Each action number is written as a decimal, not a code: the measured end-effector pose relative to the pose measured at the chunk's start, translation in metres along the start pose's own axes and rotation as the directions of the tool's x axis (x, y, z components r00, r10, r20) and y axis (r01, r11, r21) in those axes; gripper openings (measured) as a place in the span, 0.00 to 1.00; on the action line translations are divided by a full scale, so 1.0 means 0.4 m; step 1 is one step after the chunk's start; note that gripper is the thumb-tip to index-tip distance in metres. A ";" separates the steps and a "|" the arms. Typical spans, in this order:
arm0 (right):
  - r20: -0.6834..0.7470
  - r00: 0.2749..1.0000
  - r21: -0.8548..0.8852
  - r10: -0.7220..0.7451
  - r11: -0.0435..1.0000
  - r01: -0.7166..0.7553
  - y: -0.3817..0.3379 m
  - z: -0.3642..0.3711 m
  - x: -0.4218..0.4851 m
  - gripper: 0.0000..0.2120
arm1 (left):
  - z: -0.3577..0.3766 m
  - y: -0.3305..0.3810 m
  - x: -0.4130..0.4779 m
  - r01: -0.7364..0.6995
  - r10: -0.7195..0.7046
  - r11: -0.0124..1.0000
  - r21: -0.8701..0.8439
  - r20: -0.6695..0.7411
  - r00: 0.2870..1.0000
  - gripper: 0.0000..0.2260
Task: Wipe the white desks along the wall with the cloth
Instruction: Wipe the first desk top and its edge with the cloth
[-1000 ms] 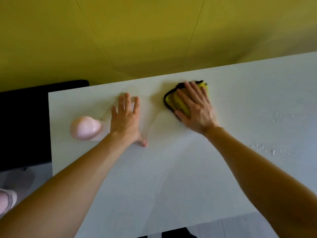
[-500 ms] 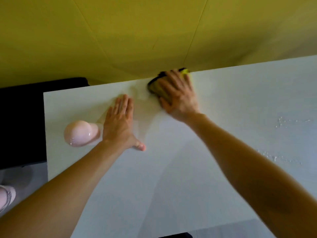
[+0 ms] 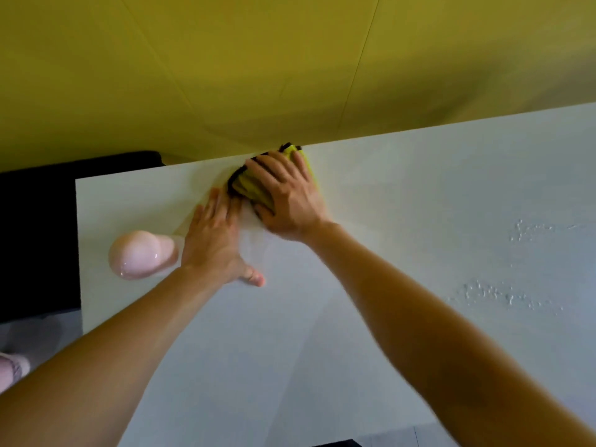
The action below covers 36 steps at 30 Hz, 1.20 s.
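Yellow-green wall panels [image 3: 290, 59] rise straight behind the white laminate desk [image 3: 419, 195], whose back edge meets them. A glossy pink rounded object [image 3: 138, 254] stands near the desk's left end, and a black piece of furniture [image 3: 32, 237] sits left of it. Just right of the pink object the left hand [image 3: 213, 240] lies flat on the desk, fingers straight, thumb splayed, holding nothing. Further right and back, at the wall edge, the yellow-green cloth with dark trim [image 3: 248, 187] is bunched under the right hand [image 3: 287, 195], whose spread fingers press it rather than grip it. Well right of the pink object lie water beads [image 3: 490, 295]. That cloth looks soft, light and limp. I'd judge a broad palm across its middle keeps it from rucking.
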State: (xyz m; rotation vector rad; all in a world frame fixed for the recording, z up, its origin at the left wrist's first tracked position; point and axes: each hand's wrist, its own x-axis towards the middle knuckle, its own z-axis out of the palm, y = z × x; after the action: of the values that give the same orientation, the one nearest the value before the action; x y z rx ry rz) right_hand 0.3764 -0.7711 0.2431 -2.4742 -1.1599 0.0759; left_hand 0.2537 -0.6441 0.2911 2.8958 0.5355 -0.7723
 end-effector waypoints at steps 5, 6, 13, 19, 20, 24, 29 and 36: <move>-0.125 0.887 -0.035 0.444 0.892 -0.451 0.428 -0.176 -0.126 0.40 | 0.002 -0.008 0.002 -0.028 0.028 1.000 -0.005 0.017 0.999 0.83; -0.116 0.825 -0.008 0.553 0.830 -0.558 0.482 -0.217 -0.145 0.43 | 0.001 -0.006 0.003 -0.027 0.027 1.000 0.000 0.023 0.999 0.83; -0.132 0.870 -0.051 0.476 0.873 -0.485 0.198 -0.070 -0.081 0.42 | -0.009 0.005 0.003 -0.011 0.012 1.000 -0.009 0.030 0.999 0.83; 0.018 0.999 -0.033 -0.034 0.999 0.035 -0.004 -0.002 -0.074 0.33 | -0.004 0.006 -0.001 -0.002 0.002 1.000 0.003 0.010 1.000 0.83; 0.021 1.000 -0.056 -0.021 0.998 0.022 0.063 -0.029 -0.086 0.34 | -0.003 0.001 0.000 -0.020 0.020 1.000 0.008 0.012 1.000 0.83; -0.167 0.895 -0.095 0.413 0.897 -0.432 0.374 -0.167 -0.180 0.34 | 0.001 -0.009 -0.003 -0.055 0.055 0.998 0.013 0.009 0.998 0.84; -0.274 0.687 -0.059 0.672 0.702 -0.710 0.372 -0.153 -0.205 0.36 | 0.004 -0.012 0.005 -0.052 0.051 0.998 0.024 0.024 0.998 0.84; 0.098 0.993 -0.077 -0.061 0.995 0.069 -0.040 -0.016 -0.221 0.34 | 0.017 -0.005 0.009 -0.036 0.036 0.998 0.043 0.011 0.999 0.86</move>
State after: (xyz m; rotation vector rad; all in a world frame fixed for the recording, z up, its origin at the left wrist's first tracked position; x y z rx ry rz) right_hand 0.3086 -0.8300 0.2445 -2.5241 -1.3066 0.1335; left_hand 0.2526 -0.6422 0.2833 2.9305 0.4698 -0.8032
